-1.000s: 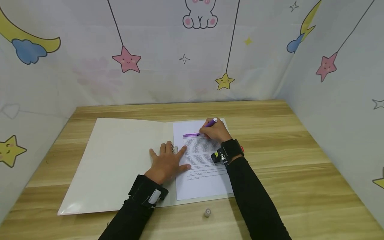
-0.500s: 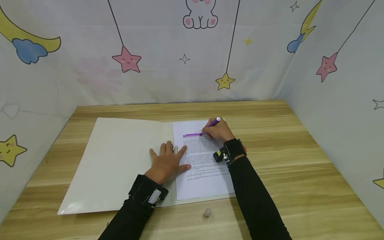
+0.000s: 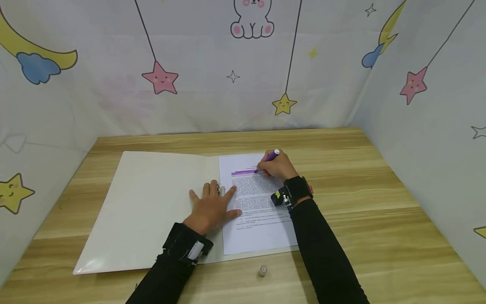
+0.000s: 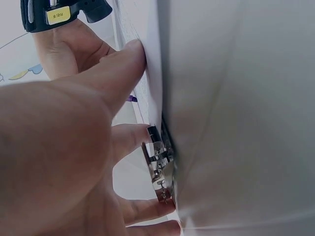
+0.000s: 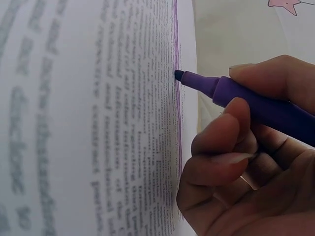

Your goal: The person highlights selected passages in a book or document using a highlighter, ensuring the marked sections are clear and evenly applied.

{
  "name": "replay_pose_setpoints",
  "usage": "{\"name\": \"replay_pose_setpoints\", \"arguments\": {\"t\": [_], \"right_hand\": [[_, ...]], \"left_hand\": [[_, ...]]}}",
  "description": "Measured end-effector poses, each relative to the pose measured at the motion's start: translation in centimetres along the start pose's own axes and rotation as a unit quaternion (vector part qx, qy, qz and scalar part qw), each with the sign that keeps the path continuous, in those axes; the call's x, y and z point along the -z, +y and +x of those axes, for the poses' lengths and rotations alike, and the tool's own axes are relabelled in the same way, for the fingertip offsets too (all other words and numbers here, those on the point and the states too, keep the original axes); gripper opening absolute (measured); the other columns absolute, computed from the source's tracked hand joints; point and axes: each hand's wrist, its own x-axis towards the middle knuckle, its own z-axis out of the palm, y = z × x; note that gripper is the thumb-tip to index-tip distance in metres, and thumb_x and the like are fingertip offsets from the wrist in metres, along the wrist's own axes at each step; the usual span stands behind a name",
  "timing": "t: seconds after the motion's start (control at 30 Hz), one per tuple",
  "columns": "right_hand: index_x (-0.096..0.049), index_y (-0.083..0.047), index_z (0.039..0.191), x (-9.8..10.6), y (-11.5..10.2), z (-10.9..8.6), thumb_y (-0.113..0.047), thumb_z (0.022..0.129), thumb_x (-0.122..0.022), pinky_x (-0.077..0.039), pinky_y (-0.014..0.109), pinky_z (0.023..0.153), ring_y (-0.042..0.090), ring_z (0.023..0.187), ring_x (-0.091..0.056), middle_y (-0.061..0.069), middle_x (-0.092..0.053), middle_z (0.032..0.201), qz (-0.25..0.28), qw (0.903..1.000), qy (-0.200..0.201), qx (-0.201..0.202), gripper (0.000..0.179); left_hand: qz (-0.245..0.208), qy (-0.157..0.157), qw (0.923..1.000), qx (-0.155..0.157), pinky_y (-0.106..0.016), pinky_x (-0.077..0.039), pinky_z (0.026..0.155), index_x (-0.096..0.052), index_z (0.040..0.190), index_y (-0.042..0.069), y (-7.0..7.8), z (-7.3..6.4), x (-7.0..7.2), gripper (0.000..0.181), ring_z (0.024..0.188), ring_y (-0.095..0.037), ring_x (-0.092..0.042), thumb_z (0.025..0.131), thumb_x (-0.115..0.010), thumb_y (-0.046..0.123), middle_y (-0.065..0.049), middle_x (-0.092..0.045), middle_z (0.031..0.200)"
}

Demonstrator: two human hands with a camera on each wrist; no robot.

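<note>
My right hand (image 3: 279, 166) pinches a purple highlighter (image 5: 256, 105) between thumb and fingers. Its dark chisel tip meets the printed sheet (image 3: 258, 240) near the top lines, where purple strokes (image 3: 243, 172) run across the text. With fingers spread, my left hand (image 3: 210, 211) rests flat; its thumb and index finger lie on the sheet's left edge. The other fingers reach over the metal clip (image 4: 160, 167) at the spine of an open white folder (image 3: 148, 211). In the left wrist view the clip sits between the fingers, and the sheet's edge runs beside the thumb.
A small grey-white cap (image 3: 263, 270) stands on the wooden table (image 3: 379, 219) in front of the folder. White cloth walls with printed stars and a moon enclose the table at the back and on both sides.
Over the last second my right hand has slid a little to the right with the highlighter, and the purple line has grown longer. My left hand keeps its place.
</note>
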Motion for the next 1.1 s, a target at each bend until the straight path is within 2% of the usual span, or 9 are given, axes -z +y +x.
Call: {"name": "replay_pose_setpoints", "arguments": {"t": [0.67, 1.1], "right_hand": [[-0.059, -0.007, 0.072, 0.8, 0.4, 0.2, -0.014, 0.081, -0.077, -0.035, 0.032, 0.054, 0.019, 0.058, -0.048, 0.005, -0.057, 0.062, -0.019, 0.9995, 0.009, -0.021, 0.021], [-0.059, -0.007, 0.072, 1.4, 0.3, 0.0, -0.014, 0.081, -0.077, -0.034, 0.031, 0.053, 0.018, 0.056, -0.047, 0.003, -0.055, 0.059, -0.023, 0.9995, 0.007, -0.019, 0.021]], "left_hand": [[-0.003, 0.006, 1.0, -0.002, -0.08, -0.021, 0.099, -0.039, 0.156, 0.028, 0.1, -0.1, 0.0, 0.078, 0.132, -0.047, -0.032, 0.091, -0.059, 0.066, -0.029, -0.034, 0.143], [0.0, -0.001, 1.0, 0.002, -0.079, -0.022, 0.099, -0.039, 0.156, 0.029, 0.2, -0.3, 0.2, 0.078, 0.134, -0.047, -0.031, 0.091, -0.059, 0.066, -0.03, -0.033, 0.145]]}}
